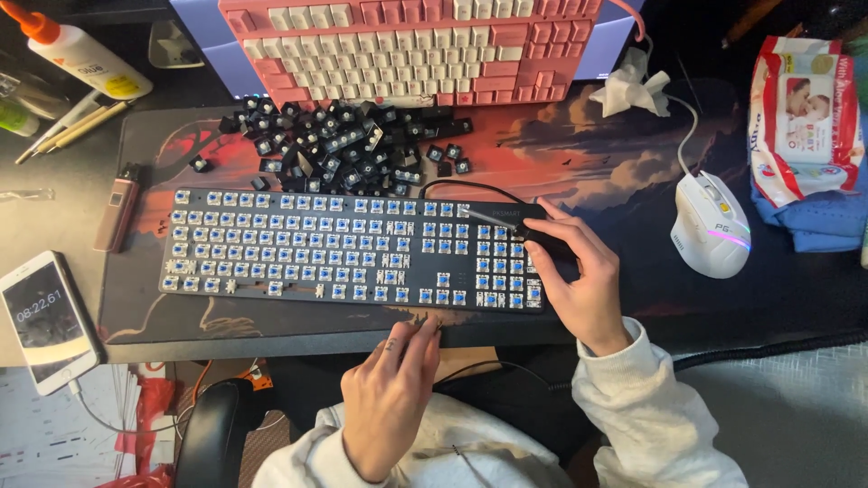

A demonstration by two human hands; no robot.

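Head view: right hand (579,276), fingers curled, grips the keyboard's (271,244) right end; left hand (389,393) rests open-fingered at its front edge.

Phone screen (41,312) lower left; wipes pack (803,117) upper right.

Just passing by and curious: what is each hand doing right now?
Left hand: holds nothing, fingertips resting on the black keyboard's front edge.
Right hand: closed on the keyboard's right end.

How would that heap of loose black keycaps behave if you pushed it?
The black keycaps would probably scatter rather than slide together, since they lie loose and jumbled. Each looks small and hollow, so likely light. On the desk mat they'd probably tumble, not roll.
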